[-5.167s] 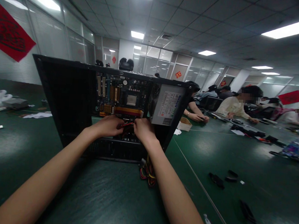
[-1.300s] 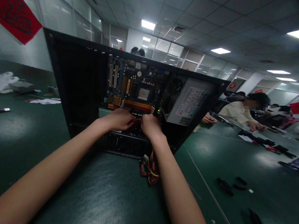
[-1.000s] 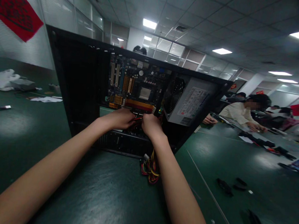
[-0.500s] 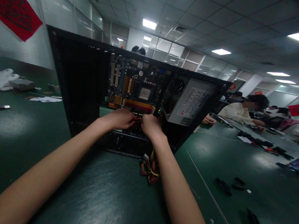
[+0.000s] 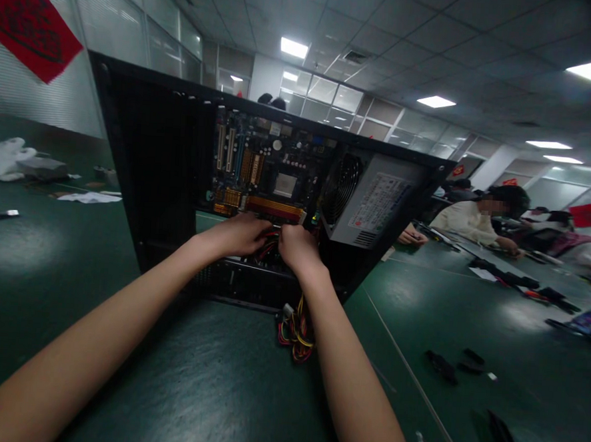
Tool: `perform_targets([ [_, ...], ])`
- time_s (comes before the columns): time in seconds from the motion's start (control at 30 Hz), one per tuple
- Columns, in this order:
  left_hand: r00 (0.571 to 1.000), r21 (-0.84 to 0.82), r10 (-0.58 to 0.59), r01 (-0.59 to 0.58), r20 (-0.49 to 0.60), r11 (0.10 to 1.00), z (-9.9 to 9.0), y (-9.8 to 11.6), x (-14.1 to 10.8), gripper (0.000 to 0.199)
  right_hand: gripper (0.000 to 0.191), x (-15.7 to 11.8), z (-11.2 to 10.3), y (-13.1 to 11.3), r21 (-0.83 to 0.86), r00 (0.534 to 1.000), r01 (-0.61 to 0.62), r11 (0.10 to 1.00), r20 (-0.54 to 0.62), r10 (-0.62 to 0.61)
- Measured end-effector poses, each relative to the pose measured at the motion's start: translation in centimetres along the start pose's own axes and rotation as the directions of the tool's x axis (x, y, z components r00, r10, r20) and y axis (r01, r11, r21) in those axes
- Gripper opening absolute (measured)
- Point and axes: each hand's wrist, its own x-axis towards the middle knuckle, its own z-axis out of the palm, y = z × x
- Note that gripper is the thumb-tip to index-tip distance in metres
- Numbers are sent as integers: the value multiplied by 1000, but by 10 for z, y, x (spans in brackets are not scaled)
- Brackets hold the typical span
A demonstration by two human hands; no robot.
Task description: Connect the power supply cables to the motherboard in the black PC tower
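Note:
A black computer case [image 5: 150, 139] stands open on the green table, its inside facing me. In it are a motherboard [image 5: 299, 161] and, at the right, a grey power supply [image 5: 374, 202]. Both hands reach in below the memory slots. My left hand [image 5: 247, 235] has its fingers closed near thin red and black wires [image 5: 268, 246]; its fingertips are partly hidden. Close to its right, my right hand [image 5: 298, 246] is closed too, beside the same wires, and what it pinches is hidden. A bundle of coloured power cables [image 5: 296, 334] hangs over the case's lower edge by my right wrist.
On the green table [image 5: 195, 388], black parts [image 5: 441, 366] lie at the right and a white plastic bag [image 5: 3, 158] at the far left. A cable connector [image 5: 10, 213] is near the left edge. Other people [image 5: 468, 217] sit at the right.
My left fingers have shifted slightly right and up, and more of the red and black wires shows between the hands. The case is almost unmoved.

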Motion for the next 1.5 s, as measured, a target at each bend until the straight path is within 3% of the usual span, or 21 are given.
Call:
perform_targets([
  [0.6, 1000, 1, 21, -21, -4, 1000, 1, -1, -1, 30, 34, 7, 2, 3, 84, 995, -101, 991, 24, 100],
  [0.77, 996, 21, -65, 66, -58, 998, -1, 1, -4, 40, 34, 6, 2, 3, 106, 995, -100, 989, 19, 99],
  [0.93, 981, 86, -157, 168, -117, 982, 3, -4, -2, 37, 34, 6, 2, 2, 91, 996, -90, 992, 20, 88],
  [1.5, 984, 212, -179, 180, -27, 961, -3, -1, 12, 34, 31, 10, 3, 3, 104, 997, -76, 992, 12, 75],
])
